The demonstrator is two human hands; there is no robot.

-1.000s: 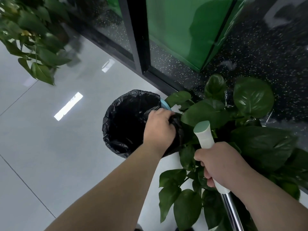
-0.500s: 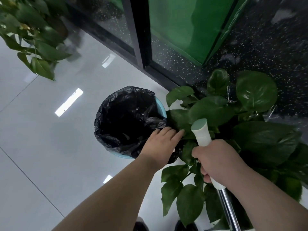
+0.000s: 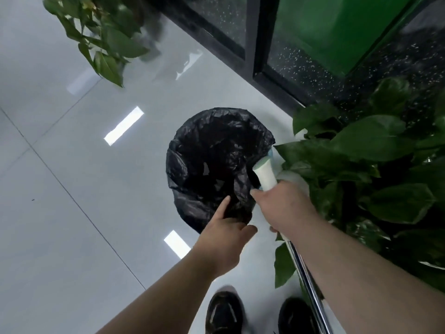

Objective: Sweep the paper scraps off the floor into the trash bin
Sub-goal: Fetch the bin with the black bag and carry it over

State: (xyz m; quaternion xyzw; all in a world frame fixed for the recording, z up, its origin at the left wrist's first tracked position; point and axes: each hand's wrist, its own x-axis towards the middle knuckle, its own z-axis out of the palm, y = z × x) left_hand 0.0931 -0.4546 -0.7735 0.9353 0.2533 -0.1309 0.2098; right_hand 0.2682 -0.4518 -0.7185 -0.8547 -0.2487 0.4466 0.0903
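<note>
**Getting the bin into position before the sweep**

Nearest the camera are two dark shoes (image 3: 225, 312) on the pale tiled floor (image 3: 60, 225). Just above them, the left hand (image 3: 222, 239) has its fingers curled into the near rim of the black bag (image 3: 212, 165) lining the trash bin (image 3: 270, 153), thumb out to the side, pinching the plastic. The right hand (image 3: 286, 208) is wrapped tight around the pale grip of the broom handle (image 3: 265, 174), with the shiny metal shaft running down by the right shoe. The bin sits on the floor just beside the big potted plant (image 3: 373, 169), with the dark glass wall (image 3: 301, 68) behind and another plant (image 3: 106, 39) farther left.

No paper scraps that I can spot, so they're probably out of view. My tip: hold the bin's solid edge, not just the bag, or the liner may slip off. Slide it clear of the leaves and keep the broom upright.
</note>
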